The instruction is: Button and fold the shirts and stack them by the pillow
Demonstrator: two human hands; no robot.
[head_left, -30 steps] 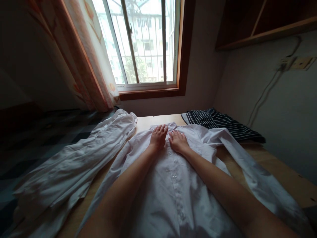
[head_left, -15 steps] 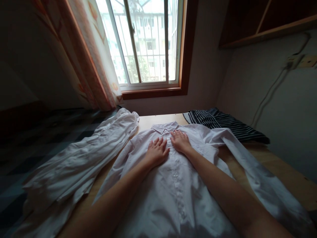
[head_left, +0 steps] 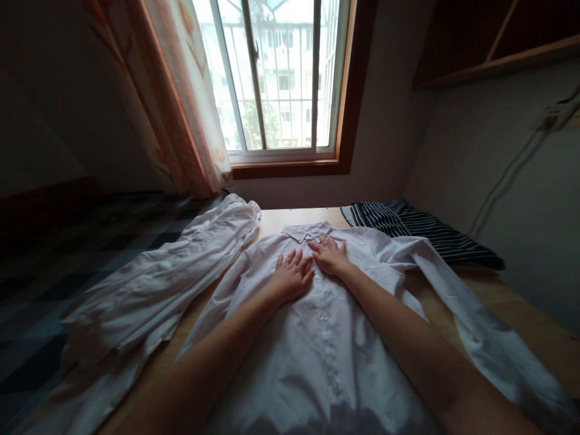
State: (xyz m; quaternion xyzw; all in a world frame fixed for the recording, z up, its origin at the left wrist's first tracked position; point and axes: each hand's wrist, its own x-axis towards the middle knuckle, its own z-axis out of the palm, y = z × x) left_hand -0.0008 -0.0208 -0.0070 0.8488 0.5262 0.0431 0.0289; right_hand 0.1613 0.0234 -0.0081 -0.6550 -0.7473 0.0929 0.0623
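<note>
A white button-up shirt (head_left: 317,338) lies face up on a wooden table (head_left: 290,219), collar toward the window. My left hand (head_left: 292,275) rests flat on the shirt's chest, left of the button row, fingers spread. Just below the collar my right hand (head_left: 330,255) lies flat on the cloth too, fingers stretched out. The two hands nearly touch. The shirt's right sleeve (head_left: 457,302) trails off toward the near right.
A second white garment (head_left: 158,284) lies crumpled along the table's left edge, partly over a dark checked bed (head_left: 67,254). A black-and-white striped cloth (head_left: 417,232) sits at the back right by the wall. Window and curtain stand behind.
My left hand slid back from the collar down onto the chest of the shirt. My right hand stayed near the collar. The camera view shifted slightly.
</note>
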